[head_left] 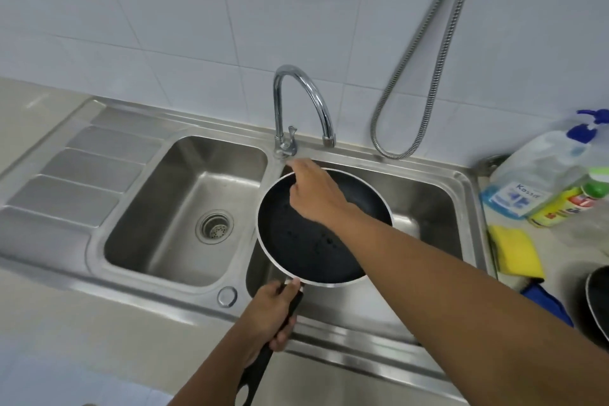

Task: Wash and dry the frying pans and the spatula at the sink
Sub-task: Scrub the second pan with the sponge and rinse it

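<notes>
A black non-stick frying pan (306,244) with a silver rim hangs over the right basin of the steel double sink (99,273). Water drops dot its inside. My left hand (270,316) grips the pan's black handle near the front rim of the sink. My right hand (313,194) reaches across the pan toward the base of the chrome tap (290,138), fingertips just below its small lever. No water runs from the spout. A second dark pan (598,303) peeks in at the right edge. I see no spatula.
The left basin has a drain strainer (215,227), with a ribbed drainboard (79,168) further left. On the right counter stand a clear soap bottle with blue pump (540,175), a yellow-green bottle (570,204), a yellow sponge (517,250) and a blue cloth (547,303). A metal hose (428,76) hangs on the tiled wall.
</notes>
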